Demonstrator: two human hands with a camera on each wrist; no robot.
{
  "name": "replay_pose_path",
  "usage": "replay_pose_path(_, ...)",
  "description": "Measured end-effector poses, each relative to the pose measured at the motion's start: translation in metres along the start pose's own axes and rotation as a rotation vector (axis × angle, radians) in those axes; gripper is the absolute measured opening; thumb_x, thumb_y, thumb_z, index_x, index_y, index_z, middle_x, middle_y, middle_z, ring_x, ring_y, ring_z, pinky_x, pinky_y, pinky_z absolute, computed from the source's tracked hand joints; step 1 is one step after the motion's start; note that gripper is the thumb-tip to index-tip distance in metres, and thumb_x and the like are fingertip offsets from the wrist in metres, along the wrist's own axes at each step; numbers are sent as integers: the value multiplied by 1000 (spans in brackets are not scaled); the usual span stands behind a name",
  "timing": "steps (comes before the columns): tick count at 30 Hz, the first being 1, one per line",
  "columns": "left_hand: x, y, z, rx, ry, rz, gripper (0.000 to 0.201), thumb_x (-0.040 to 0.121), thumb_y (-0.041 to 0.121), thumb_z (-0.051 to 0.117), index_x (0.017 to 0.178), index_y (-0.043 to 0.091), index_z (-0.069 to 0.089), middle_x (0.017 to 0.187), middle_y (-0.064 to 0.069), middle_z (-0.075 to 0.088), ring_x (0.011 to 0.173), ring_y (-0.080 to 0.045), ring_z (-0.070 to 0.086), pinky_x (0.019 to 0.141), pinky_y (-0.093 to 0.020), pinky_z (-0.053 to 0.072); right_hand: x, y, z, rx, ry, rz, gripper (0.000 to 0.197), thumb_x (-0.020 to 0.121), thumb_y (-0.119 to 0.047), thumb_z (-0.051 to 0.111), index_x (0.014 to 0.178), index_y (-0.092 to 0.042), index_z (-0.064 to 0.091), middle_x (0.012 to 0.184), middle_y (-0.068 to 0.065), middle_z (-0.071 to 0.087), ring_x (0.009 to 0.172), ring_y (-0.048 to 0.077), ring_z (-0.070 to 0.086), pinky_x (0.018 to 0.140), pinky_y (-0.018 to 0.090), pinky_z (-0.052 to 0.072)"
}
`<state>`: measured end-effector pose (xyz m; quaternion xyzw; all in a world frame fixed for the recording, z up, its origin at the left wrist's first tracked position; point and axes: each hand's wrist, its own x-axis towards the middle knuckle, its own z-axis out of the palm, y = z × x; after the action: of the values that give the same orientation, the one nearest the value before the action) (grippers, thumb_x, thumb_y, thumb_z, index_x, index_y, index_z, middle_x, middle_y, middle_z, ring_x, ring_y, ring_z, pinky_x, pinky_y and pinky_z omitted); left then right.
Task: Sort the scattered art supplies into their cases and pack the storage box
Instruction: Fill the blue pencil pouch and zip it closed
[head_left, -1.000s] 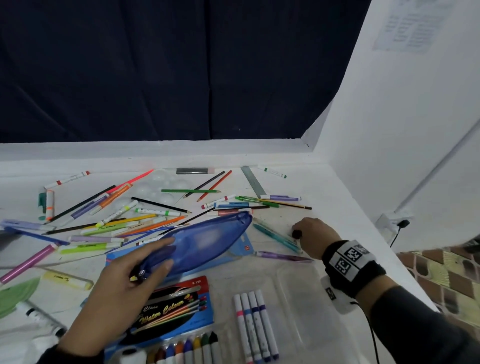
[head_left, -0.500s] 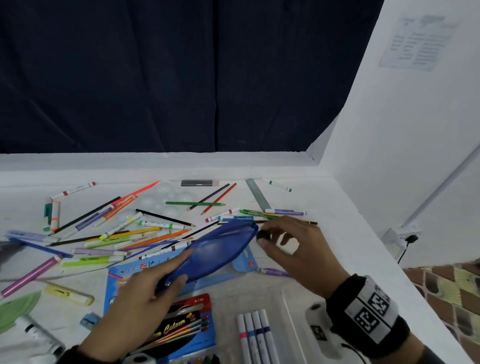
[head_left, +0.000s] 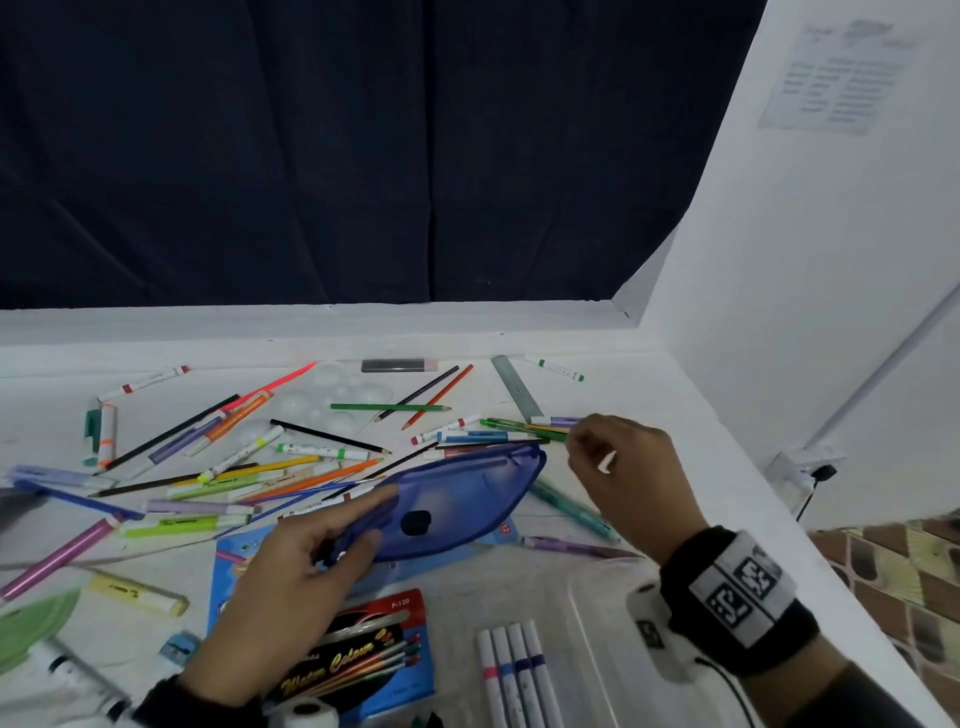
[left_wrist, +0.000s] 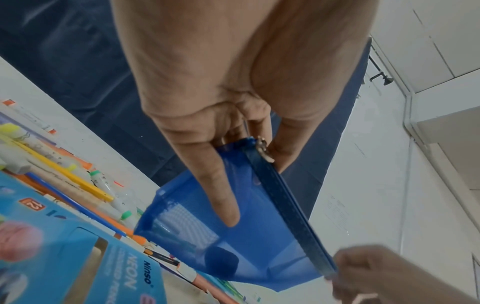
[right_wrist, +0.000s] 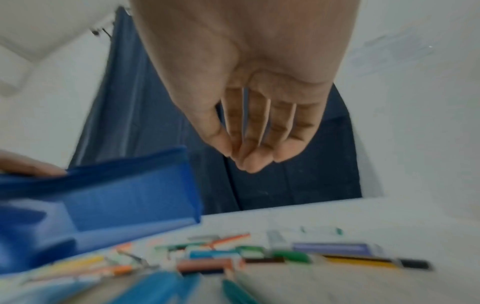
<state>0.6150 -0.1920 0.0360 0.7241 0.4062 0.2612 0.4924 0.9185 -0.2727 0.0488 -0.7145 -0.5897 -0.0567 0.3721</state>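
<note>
A blue see-through zip pouch (head_left: 467, 493) is held just above the white table (head_left: 623, 405). My left hand (head_left: 363, 525) pinches its near end beside the zip pull (left_wrist: 263, 149), with the index finger laid straight along the side. A small black object (head_left: 415, 522) lies inside the pouch and shows through its wall in the left wrist view (left_wrist: 221, 261). My right hand (head_left: 587, 452) hovers by the pouch's far end. Its fingers (right_wrist: 259, 133) are bunched with the thumb and hold nothing. The pouch (right_wrist: 116, 195) sits low and left in the right wrist view.
Several pens, pencils and markers (head_left: 260, 457) are scattered across the table behind the pouch. A clear plastic box (head_left: 613, 649) and some markers (head_left: 514, 670) lie at the front right. A water colour pencil pack (head_left: 353, 654) and a steel ruler (head_left: 511, 387) are nearby. A white wall (head_left: 779, 312) is close on the right.
My right hand picked a small black object off the table, brought it to the pouch's mouth and let it go inside. It has since moved off to the right. My left hand lifted the pouch.
</note>
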Motion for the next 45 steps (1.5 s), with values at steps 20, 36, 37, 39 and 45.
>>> replay_pose_path(20, 22, 5, 8, 41, -29, -21, 43, 94, 14, 64, 125, 45, 64, 119, 28, 67, 116, 2, 61, 102, -41, 52, 15, 63, 46, -409, -859, 244, 21, 89, -42, 65, 97, -24, 57, 107, 2, 63, 89, 21, 55, 72, 27, 41)
replay_pose_path(36, 48, 9, 18, 200, -96, 45, 63, 95, -1, 58, 121, 56, 50, 105, 48, 59, 100, 3, 63, 78, -10, 49, 23, 11, 19, -34, -209, -229, 15, 93, -10, 65, 103, -17, 73, 90, 1, 61, 81, 18, 55, 70, 31, 47)
replay_pose_path(37, 49, 10, 18, 184, -103, 41, 62, 94, -1, 58, 122, 53, 51, 104, 49, 59, 100, 3, 63, 76, -9, 49, 21, 3, 20, -59, -257, -288, 16, 91, -11, 66, 102, -19, 74, 91, 0, 60, 82, 18, 55, 71, 29, 47)
replay_pose_path(39, 50, 15, 18, 140, -113, 33, 59, 93, -1, 61, 124, 48, 55, 105, 44, 63, 100, 4, 65, 79, -12, 51, 18, -8, 25, -132, -319, -368, 15, 90, -13, 67, 101, -23, 72, 90, -2, 58, 83, 17, 53, 71, 31, 48)
replay_pose_path(45, 55, 30, 22, 5, -168, 9, 47, 95, 5, 61, 123, 43, 60, 111, 25, 72, 108, 1, 66, 92, -23, 54, 19, -26, 37, 74, -464, -316, 26, 95, -21, 61, 120, -24, 66, 112, -4, 61, 101, 9, 56, 87, 22, 48)
